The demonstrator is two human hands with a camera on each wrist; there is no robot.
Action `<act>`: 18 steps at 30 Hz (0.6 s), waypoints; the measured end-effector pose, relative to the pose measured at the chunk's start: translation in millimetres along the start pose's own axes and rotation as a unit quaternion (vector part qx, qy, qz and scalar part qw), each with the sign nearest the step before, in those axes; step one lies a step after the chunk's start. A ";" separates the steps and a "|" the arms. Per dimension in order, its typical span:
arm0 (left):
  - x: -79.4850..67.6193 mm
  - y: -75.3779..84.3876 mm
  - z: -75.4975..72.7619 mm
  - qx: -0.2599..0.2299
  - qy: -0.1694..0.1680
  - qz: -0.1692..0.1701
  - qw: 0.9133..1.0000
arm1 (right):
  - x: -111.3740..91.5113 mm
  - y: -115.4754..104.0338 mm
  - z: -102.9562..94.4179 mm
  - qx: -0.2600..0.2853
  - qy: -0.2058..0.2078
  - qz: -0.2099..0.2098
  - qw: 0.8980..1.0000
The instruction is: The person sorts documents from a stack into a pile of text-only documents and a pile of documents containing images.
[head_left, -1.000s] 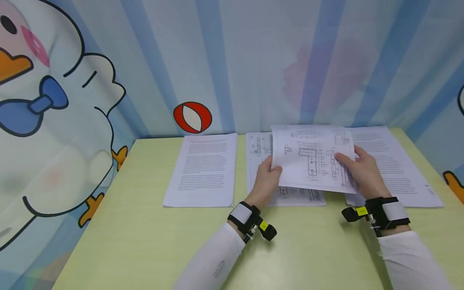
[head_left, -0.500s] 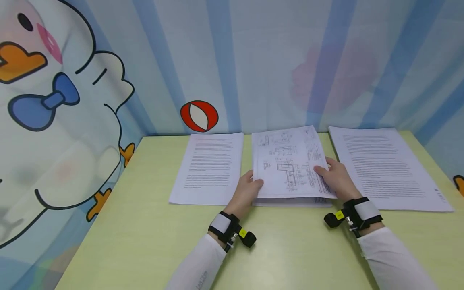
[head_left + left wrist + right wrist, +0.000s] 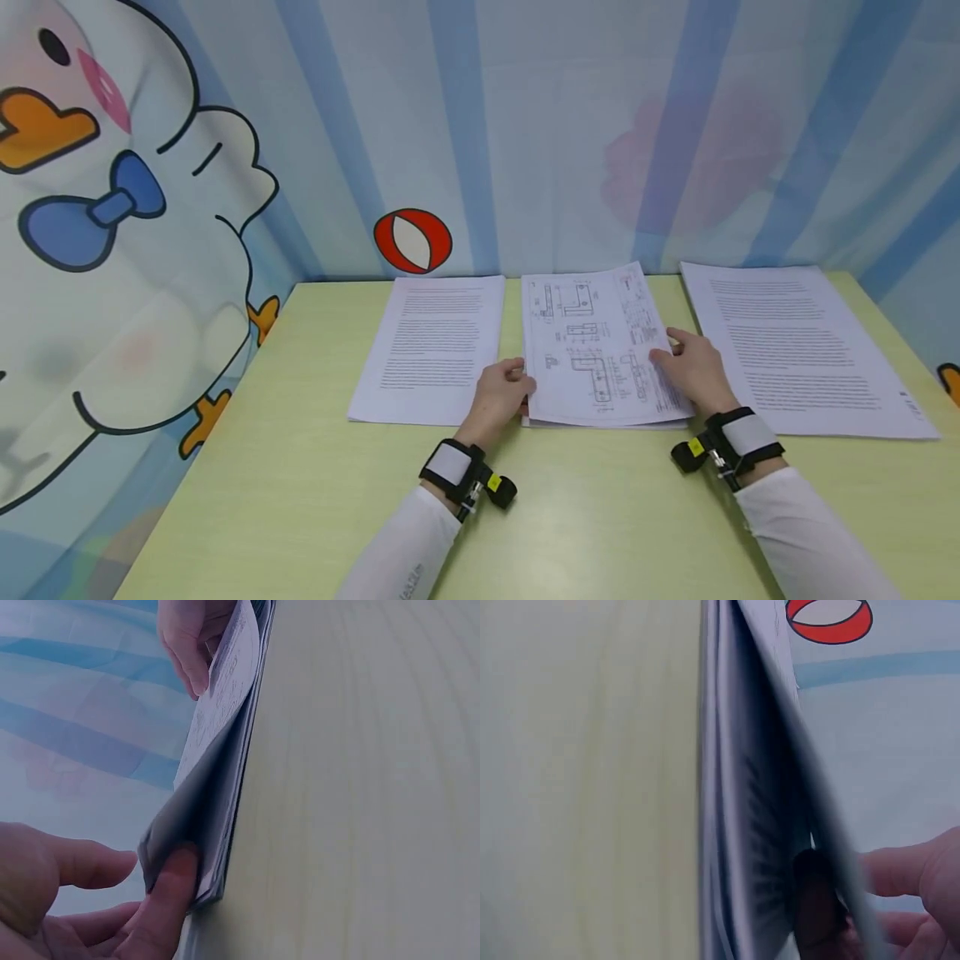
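A sheet with technical line drawings point(image 3: 600, 342) lies over the middle stack of paper point(image 3: 645, 426), its near edge slightly raised. At its left edge is my left hand point(image 3: 495, 396). In the left wrist view, the left index finger point(image 3: 171, 889) reaches under the lifted sheet, while the thumb point(image 3: 105, 864) stands just off its edge. My right hand point(image 3: 693, 371) pinches the sheet's right edge, thumb on top. From the right wrist view, right fingers point(image 3: 817, 900) show beneath the sheet and the right thumb point(image 3: 896, 870) is on its other side.
A stack of text pages point(image 3: 427, 350) lies left of the middle stack. Another text stack point(image 3: 802, 350) lies to the right. All rest on a pale yellow-green table point(image 3: 585, 517), before a printed curtain point(image 3: 540, 150).
The drawing sheet has moved left and down onto the middle stack, away from the right stack. Both hands came left with it, and the left thumb has slipped off the sheet's face.
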State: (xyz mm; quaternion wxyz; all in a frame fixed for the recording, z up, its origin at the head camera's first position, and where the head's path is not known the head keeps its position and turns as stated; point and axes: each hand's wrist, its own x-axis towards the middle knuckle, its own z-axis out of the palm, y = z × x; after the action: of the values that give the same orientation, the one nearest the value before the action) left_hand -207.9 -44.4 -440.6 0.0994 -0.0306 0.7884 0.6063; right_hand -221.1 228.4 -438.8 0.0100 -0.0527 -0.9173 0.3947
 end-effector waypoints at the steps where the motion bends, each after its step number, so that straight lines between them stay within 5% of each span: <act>1: -0.4 1.1 -0.6 0.012 0.006 0.002 1.000 | -0.7 -0.2 -0.9 -0.006 0.003 -0.004 1.000; 9: -2.5 6.7 -4.8 0.089 0.039 0.017 0.995 | -5.4 -0.9 -5.3 -0.053 -0.001 -0.037 0.998; 18: -5.3 12.0 -2.3 0.109 0.021 -0.011 0.994 | -12.3 -10.1 -11.7 -0.135 -0.039 -0.074 0.987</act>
State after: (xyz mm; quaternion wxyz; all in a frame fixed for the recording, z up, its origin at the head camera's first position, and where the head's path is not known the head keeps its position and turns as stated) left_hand -205.0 -43.9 -427.6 0.0921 -0.0415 0.8512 0.5150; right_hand -209.1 228.6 -423.2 -0.0041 0.0296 -0.9631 0.2675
